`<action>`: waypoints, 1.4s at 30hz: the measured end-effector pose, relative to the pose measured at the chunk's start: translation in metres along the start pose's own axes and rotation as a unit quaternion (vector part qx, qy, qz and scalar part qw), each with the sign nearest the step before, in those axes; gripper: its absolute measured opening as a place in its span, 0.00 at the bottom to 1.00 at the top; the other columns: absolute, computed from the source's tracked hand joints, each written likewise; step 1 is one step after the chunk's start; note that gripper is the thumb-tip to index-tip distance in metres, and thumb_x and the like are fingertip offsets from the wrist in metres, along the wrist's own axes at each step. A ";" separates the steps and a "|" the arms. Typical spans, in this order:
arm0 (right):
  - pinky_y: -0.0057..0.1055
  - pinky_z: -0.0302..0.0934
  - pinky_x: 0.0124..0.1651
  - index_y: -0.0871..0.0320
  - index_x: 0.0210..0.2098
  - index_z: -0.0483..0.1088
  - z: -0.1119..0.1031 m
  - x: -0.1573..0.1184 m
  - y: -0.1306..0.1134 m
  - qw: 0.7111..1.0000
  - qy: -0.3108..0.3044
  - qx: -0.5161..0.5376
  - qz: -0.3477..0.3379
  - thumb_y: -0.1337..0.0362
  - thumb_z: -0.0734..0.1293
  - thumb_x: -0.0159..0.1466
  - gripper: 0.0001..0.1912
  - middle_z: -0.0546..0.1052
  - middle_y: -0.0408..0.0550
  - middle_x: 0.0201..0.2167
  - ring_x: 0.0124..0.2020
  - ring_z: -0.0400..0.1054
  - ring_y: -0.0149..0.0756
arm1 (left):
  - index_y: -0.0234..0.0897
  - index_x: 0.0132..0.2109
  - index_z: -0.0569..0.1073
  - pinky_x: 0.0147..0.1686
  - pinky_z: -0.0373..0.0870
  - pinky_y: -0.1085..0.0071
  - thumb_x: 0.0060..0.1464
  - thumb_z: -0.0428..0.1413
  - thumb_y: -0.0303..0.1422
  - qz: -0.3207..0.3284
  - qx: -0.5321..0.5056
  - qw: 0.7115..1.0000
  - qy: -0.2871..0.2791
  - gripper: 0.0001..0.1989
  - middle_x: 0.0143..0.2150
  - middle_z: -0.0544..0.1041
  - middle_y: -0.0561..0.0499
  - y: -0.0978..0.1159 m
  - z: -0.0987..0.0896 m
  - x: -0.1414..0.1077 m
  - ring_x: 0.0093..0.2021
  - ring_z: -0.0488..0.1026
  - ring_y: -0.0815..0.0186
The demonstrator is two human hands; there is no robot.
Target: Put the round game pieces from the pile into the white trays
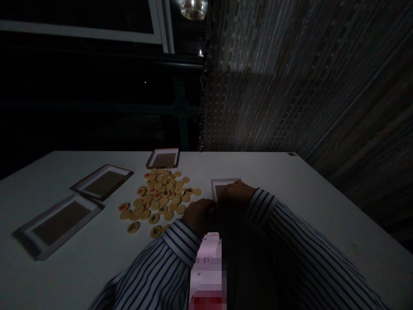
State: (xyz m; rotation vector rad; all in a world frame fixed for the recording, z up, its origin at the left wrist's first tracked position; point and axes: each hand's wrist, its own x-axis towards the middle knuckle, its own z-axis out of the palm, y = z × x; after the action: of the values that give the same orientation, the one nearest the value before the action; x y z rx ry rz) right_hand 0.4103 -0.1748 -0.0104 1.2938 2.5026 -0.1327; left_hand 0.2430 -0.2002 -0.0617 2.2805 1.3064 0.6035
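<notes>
Dim tabletop (300, 189) | xiangqi pieces (168, 215) are strewn to the left of both hands, the left hand (199, 214) nearer | shallow tray (226, 180) is partly covered by the right hand (237, 191) | both grips are lost in shadow, finger state indiscernible

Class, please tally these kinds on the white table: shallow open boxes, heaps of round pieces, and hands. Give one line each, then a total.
Shallow open boxes: 4
Heap of round pieces: 1 (pieces overlap, so single ones cannot be counted surely)
Hands: 2
Total: 7
</notes>
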 end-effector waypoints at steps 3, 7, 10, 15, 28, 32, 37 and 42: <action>0.30 0.55 0.35 0.49 0.36 0.72 -0.003 -0.003 -0.002 1.000 0.007 0.003 0.003 0.57 0.58 0.59 0.12 0.75 0.45 0.38 0.38 0.68 0.36 | 0.37 0.39 0.73 0.36 0.68 0.70 0.50 0.49 0.34 -0.011 0.005 1.000 -0.005 0.11 0.36 0.77 0.47 0.002 -0.001 0.000 0.36 0.73 0.63; 0.31 0.54 0.39 0.51 0.35 0.72 -0.010 -0.011 -0.003 0.999 0.035 0.001 0.017 0.57 0.58 0.59 0.13 0.76 0.46 0.37 0.39 0.68 0.37 | 0.37 0.39 0.73 0.35 0.67 0.71 0.51 0.49 0.35 -0.012 0.011 1.000 -0.014 0.12 0.36 0.77 0.47 0.002 -0.002 0.000 0.36 0.73 0.63; 0.31 0.54 0.41 0.52 0.37 0.72 -0.017 -0.018 0.001 0.998 0.050 0.013 0.022 0.58 0.58 0.58 0.13 0.76 0.47 0.37 0.40 0.67 0.37 | 0.38 0.39 0.73 0.34 0.66 0.71 0.51 0.49 0.37 -0.015 0.014 1.000 -0.006 0.13 0.35 0.77 0.47 0.003 -0.001 0.000 0.35 0.73 0.64; 0.31 0.55 0.42 0.52 0.41 0.71 -0.023 -0.029 0.010 0.995 0.076 0.026 0.051 0.64 0.57 0.57 0.15 0.75 0.47 0.38 0.40 0.67 0.38 | 0.37 0.39 0.74 0.32 0.66 0.71 0.51 0.48 0.37 -0.007 0.009 1.000 0.002 0.13 0.34 0.77 0.47 0.004 0.000 0.000 0.34 0.73 0.64; 0.30 0.57 0.36 0.53 0.43 0.69 -0.010 -0.053 0.016 0.981 0.110 0.048 0.152 0.62 0.56 0.59 0.16 0.75 0.48 0.37 0.36 0.68 0.37 | 0.38 0.40 0.73 0.33 0.67 0.71 0.50 0.50 0.35 0.022 0.034 0.999 -0.001 0.12 0.35 0.77 0.47 -0.002 0.000 0.000 0.34 0.73 0.64; 0.29 0.58 0.36 0.53 0.44 0.67 0.014 -0.069 0.015 0.972 0.129 0.061 0.184 0.60 0.56 0.59 0.16 0.75 0.48 0.38 0.37 0.68 0.36 | 0.38 0.40 0.73 0.35 0.67 0.71 0.49 0.50 0.33 0.031 0.041 0.999 0.000 0.12 0.35 0.77 0.48 -0.001 0.000 0.000 0.35 0.73 0.64; 0.31 0.60 0.35 0.54 0.46 0.66 0.039 -0.083 0.009 0.960 0.146 0.117 0.210 0.57 0.57 0.59 0.18 0.74 0.49 0.38 0.34 0.68 0.36 | 0.38 0.41 0.73 0.36 0.68 0.71 0.50 0.49 0.32 0.020 0.049 0.998 -0.017 0.12 0.36 0.77 0.48 0.002 -0.003 0.000 0.36 0.73 0.65; 0.33 0.61 0.38 0.56 0.47 0.65 0.044 -0.084 0.004 0.959 0.110 0.145 0.219 0.63 0.59 0.56 0.19 0.74 0.51 0.41 0.38 0.68 0.38 | 0.38 0.41 0.73 0.37 0.68 0.71 0.50 0.50 0.32 0.025 0.047 0.998 -0.014 0.12 0.38 0.77 0.49 0.001 -0.002 0.000 0.38 0.73 0.64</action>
State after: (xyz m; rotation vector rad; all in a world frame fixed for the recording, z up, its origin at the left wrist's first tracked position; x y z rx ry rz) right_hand 0.4687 -0.2477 -0.0248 2.0536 2.3584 -0.2703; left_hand 0.2423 -0.2006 -0.0591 2.3954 1.2922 0.5362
